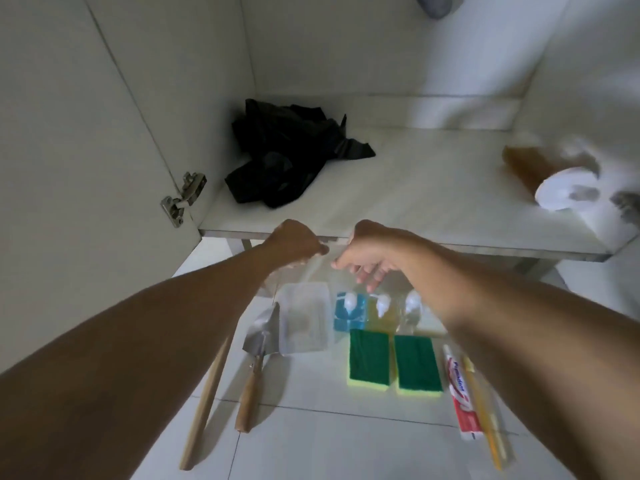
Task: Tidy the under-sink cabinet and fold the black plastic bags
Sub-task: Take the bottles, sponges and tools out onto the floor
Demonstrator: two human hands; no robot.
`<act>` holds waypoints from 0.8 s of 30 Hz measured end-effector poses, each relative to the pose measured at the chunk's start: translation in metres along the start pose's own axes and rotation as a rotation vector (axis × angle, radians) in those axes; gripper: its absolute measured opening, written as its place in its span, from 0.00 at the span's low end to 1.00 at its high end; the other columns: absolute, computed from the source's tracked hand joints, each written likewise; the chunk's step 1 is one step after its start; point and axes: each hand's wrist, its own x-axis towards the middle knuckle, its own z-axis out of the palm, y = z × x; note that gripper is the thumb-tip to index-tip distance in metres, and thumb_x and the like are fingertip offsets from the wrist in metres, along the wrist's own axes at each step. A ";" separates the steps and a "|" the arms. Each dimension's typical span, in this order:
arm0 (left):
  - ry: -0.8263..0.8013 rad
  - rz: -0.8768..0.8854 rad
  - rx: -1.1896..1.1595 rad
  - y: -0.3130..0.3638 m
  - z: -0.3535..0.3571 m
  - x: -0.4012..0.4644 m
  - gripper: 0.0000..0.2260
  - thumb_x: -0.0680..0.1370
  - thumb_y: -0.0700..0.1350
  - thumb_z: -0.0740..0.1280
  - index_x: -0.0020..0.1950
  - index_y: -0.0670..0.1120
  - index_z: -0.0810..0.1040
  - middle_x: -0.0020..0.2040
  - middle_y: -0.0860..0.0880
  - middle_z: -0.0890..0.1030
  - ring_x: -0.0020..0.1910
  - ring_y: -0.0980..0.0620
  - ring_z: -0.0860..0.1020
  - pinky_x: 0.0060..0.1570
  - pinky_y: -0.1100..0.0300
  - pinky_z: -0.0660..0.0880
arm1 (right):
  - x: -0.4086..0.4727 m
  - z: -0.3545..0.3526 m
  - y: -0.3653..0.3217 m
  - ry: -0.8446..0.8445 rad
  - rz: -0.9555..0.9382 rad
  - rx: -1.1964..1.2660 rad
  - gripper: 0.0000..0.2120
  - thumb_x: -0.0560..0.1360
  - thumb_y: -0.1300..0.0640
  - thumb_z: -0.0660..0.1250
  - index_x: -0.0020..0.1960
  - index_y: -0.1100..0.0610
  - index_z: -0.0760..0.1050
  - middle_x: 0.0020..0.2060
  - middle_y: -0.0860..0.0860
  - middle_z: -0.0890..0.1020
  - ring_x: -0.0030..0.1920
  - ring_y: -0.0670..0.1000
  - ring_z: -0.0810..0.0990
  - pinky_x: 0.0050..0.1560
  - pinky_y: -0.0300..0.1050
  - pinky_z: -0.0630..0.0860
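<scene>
items are lying sorted on the floor tiles (311, 445), black plastic bags (291, 157) are sitting unfolded in the cabinet (415, 188); left hand (294, 242) is curling closed, seemingly empty, right hand (367, 258) is hanging loose.

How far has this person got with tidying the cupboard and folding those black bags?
Done, it seems: items are lined up on the floor tiles, namely the trowel, three pump bottles, two green sponges and the toothpaste. In hand: the left hand and right hand seem to pinch something thin and clear between them; blur hides it. Left: the black plastic bags lie crumpled on the cabinet shelf, unfolded.
</scene>
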 end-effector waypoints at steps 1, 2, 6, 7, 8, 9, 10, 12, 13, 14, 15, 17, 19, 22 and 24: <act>-0.015 0.032 0.006 0.014 -0.001 0.003 0.14 0.76 0.47 0.71 0.56 0.40 0.81 0.50 0.42 0.83 0.47 0.46 0.81 0.52 0.52 0.79 | -0.003 -0.015 0.001 0.012 0.017 -0.008 0.19 0.77 0.55 0.69 0.64 0.65 0.71 0.54 0.59 0.78 0.45 0.55 0.81 0.35 0.47 0.81; -0.026 0.062 0.021 0.027 -0.002 0.005 0.13 0.75 0.47 0.72 0.55 0.41 0.82 0.49 0.42 0.83 0.48 0.45 0.82 0.51 0.53 0.79 | -0.005 -0.029 0.003 0.032 0.035 -0.010 0.19 0.78 0.56 0.69 0.63 0.65 0.71 0.54 0.59 0.78 0.44 0.55 0.80 0.36 0.48 0.82; -0.088 0.156 0.086 0.074 -0.009 0.022 0.12 0.74 0.44 0.73 0.55 0.40 0.82 0.51 0.40 0.83 0.50 0.42 0.82 0.49 0.52 0.79 | -0.016 -0.088 0.015 0.152 0.118 0.009 0.18 0.76 0.56 0.71 0.60 0.66 0.72 0.52 0.60 0.79 0.44 0.56 0.81 0.39 0.51 0.83; -0.109 0.172 0.090 0.085 -0.011 0.028 0.13 0.75 0.44 0.73 0.56 0.40 0.81 0.52 0.40 0.82 0.50 0.43 0.82 0.48 0.53 0.79 | -0.020 -0.103 0.020 0.185 0.131 0.018 0.18 0.76 0.56 0.72 0.59 0.66 0.73 0.51 0.61 0.79 0.45 0.57 0.82 0.39 0.52 0.83; -0.128 0.190 0.096 0.096 -0.011 0.035 0.13 0.75 0.45 0.73 0.57 0.41 0.81 0.52 0.41 0.82 0.50 0.44 0.82 0.47 0.54 0.79 | -0.024 -0.117 0.027 0.225 0.146 0.024 0.18 0.75 0.56 0.72 0.58 0.67 0.73 0.51 0.61 0.79 0.46 0.58 0.82 0.41 0.54 0.83; -0.144 0.214 0.101 0.106 -0.010 0.042 0.14 0.75 0.45 0.73 0.57 0.41 0.81 0.52 0.42 0.82 0.50 0.45 0.82 0.47 0.55 0.79 | -0.028 -0.132 0.035 0.264 0.167 0.027 0.18 0.75 0.56 0.72 0.58 0.67 0.74 0.51 0.61 0.80 0.46 0.59 0.83 0.42 0.55 0.83; -0.153 0.241 0.108 0.117 -0.007 0.049 0.14 0.75 0.46 0.73 0.58 0.41 0.81 0.52 0.42 0.82 0.50 0.45 0.81 0.48 0.54 0.80 | -0.030 -0.146 0.045 0.302 0.193 0.034 0.17 0.75 0.56 0.72 0.57 0.67 0.74 0.51 0.61 0.80 0.46 0.59 0.83 0.44 0.55 0.83; -0.160 0.288 0.128 0.138 0.003 0.062 0.15 0.76 0.46 0.72 0.58 0.40 0.81 0.54 0.42 0.82 0.51 0.44 0.81 0.53 0.52 0.80 | -0.033 -0.172 0.068 0.387 0.247 0.063 0.17 0.75 0.56 0.72 0.57 0.66 0.75 0.50 0.60 0.81 0.45 0.57 0.83 0.44 0.54 0.83; -0.163 0.307 0.141 0.149 0.011 0.068 0.15 0.76 0.46 0.72 0.59 0.40 0.81 0.55 0.43 0.82 0.52 0.44 0.81 0.55 0.52 0.79 | -0.034 -0.183 0.082 0.444 0.269 0.073 0.17 0.75 0.56 0.72 0.59 0.65 0.75 0.49 0.59 0.81 0.44 0.55 0.83 0.43 0.53 0.84; -0.166 0.324 0.152 0.160 0.021 0.074 0.15 0.76 0.47 0.72 0.59 0.40 0.81 0.56 0.43 0.81 0.54 0.44 0.80 0.56 0.53 0.78 | -0.035 -0.193 0.096 0.513 0.286 0.078 0.20 0.74 0.56 0.73 0.62 0.64 0.74 0.49 0.57 0.80 0.43 0.54 0.83 0.41 0.52 0.84; -0.166 0.336 0.163 0.170 0.033 0.081 0.16 0.76 0.47 0.72 0.60 0.41 0.80 0.58 0.44 0.81 0.55 0.45 0.79 0.55 0.57 0.76 | -0.037 -0.202 0.109 0.590 0.299 0.065 0.23 0.74 0.57 0.73 0.65 0.62 0.72 0.49 0.56 0.79 0.42 0.54 0.83 0.40 0.52 0.84; -0.156 0.354 0.183 0.190 0.058 0.091 0.17 0.76 0.48 0.71 0.62 0.42 0.80 0.60 0.46 0.79 0.58 0.47 0.77 0.53 0.60 0.73 | -0.042 -0.219 0.134 0.748 0.316 -0.017 0.23 0.73 0.61 0.71 0.67 0.58 0.70 0.48 0.56 0.79 0.41 0.55 0.83 0.38 0.50 0.84; -0.143 0.365 0.154 0.211 0.086 0.104 0.17 0.76 0.48 0.71 0.62 0.42 0.79 0.61 0.46 0.78 0.59 0.46 0.77 0.56 0.59 0.73 | -0.044 -0.237 0.160 0.880 0.361 -0.141 0.18 0.69 0.63 0.70 0.58 0.59 0.74 0.45 0.57 0.80 0.40 0.55 0.80 0.37 0.44 0.78; -0.124 0.373 0.067 0.246 0.128 0.119 0.09 0.76 0.45 0.70 0.55 0.43 0.80 0.55 0.46 0.78 0.55 0.47 0.77 0.59 0.55 0.75 | -0.039 -0.264 0.194 0.940 0.383 -0.287 0.07 0.71 0.64 0.68 0.49 0.62 0.75 0.42 0.57 0.79 0.45 0.57 0.79 0.39 0.45 0.73; -0.127 0.353 -0.022 0.268 0.154 0.126 0.03 0.76 0.41 0.69 0.44 0.47 0.76 0.49 0.45 0.77 0.49 0.47 0.77 0.58 0.52 0.77 | -0.030 -0.278 0.209 0.896 0.364 -0.384 0.07 0.76 0.65 0.64 0.53 0.63 0.76 0.45 0.58 0.78 0.50 0.58 0.80 0.43 0.48 0.76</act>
